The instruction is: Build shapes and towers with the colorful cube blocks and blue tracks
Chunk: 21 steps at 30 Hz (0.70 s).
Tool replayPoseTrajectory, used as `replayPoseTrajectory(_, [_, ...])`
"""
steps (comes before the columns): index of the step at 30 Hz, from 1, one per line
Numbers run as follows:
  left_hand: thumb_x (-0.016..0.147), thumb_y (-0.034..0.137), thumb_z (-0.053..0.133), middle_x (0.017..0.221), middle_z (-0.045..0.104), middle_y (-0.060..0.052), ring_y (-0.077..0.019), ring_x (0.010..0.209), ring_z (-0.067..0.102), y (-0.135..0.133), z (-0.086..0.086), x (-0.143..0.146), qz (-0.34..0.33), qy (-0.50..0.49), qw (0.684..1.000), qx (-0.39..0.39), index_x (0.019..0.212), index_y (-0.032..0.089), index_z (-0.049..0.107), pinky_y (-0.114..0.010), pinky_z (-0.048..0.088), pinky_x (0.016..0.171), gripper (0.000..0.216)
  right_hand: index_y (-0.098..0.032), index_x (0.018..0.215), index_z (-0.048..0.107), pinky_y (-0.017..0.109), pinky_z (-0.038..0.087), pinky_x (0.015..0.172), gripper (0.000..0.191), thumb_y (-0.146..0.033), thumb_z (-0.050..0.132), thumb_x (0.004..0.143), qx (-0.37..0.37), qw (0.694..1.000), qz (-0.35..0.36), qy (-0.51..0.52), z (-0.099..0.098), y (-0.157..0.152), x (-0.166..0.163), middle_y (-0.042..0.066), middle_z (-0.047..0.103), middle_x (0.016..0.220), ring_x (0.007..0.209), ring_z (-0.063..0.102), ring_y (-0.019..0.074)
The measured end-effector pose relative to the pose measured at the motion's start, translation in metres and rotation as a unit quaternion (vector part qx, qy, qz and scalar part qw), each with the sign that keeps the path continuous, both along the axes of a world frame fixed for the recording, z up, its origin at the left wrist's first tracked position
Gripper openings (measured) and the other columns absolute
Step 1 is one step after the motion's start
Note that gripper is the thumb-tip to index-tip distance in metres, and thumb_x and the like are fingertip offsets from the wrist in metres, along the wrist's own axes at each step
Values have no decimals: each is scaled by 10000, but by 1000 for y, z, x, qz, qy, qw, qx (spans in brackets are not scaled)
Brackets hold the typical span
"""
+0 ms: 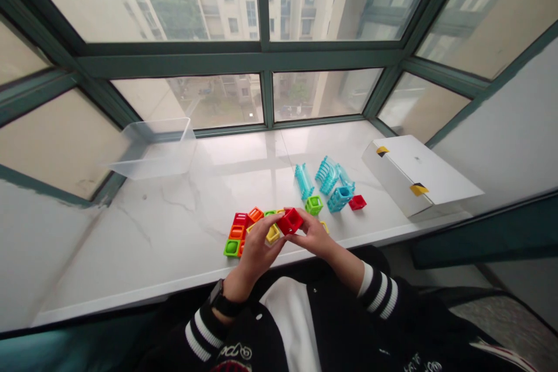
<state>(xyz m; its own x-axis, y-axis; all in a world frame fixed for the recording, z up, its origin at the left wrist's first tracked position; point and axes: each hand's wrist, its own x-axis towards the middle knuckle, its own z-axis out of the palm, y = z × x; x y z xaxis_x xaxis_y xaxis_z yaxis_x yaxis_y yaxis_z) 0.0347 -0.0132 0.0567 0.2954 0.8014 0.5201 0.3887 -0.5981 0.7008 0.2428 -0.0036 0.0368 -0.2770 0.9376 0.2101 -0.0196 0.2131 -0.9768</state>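
Both hands meet over the front edge of a white marble windowsill [174, 209]. My right hand [314, 236] and my left hand [255, 256] together pinch a red cube-shaped block [290, 221], lifted slightly off the sill. A yellow block [272, 234] sits just under my left fingers. Left of them lies a cluster of red, orange and green blocks [238, 233]. A lone green cube [313, 204] stands just behind the red one.
Several turquoise ribbed pieces [326, 177] and a small red block [357, 202] lie to the right. A white box [416, 174] with yellow tape sits at the far right. A clear plastic tub [154, 148] stands at the back left by the window.
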Motion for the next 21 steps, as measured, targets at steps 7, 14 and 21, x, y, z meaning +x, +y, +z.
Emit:
replayPoseTrajectory(7, [992, 333, 650, 1541, 567, -111, -302, 1447, 522, 17, -20, -11, 32, 123, 992, -2, 1476, 284, 519, -559, 444, 1214, 503, -251, 1424, 626, 523, 506, 1168, 666, -427, 878, 832, 13, 997, -77, -6, 29, -11, 49, 137, 636, 1450, 1359, 612, 346])
replayPoseTrajectory(14, [983, 365, 617, 1460, 622, -126, -391, 1436, 487, 38, -69, -22, 83, 238, 968, -11, 1253, 236, 685, -664, 382, 1200, 306, -245, 1465, 576, 540, 506, 1158, 665, -429, 829, 878, 52, 976, -211, -11, 25, -30, 125, 161, 586, 1524, 1356, 619, 340])
replayPoseTrajectory(21, [996, 380, 588, 1411, 631, -135, -351, 1347, 554, 39, -75, -23, 92, 230, 969, -13, 1218, 234, 701, -628, 427, 1176, 289, -210, 1422, 594, 529, 481, 1169, 691, -491, 825, 834, 41, 913, -397, -84, -12, -19, 198, 161, 623, 1471, 1338, 619, 342])
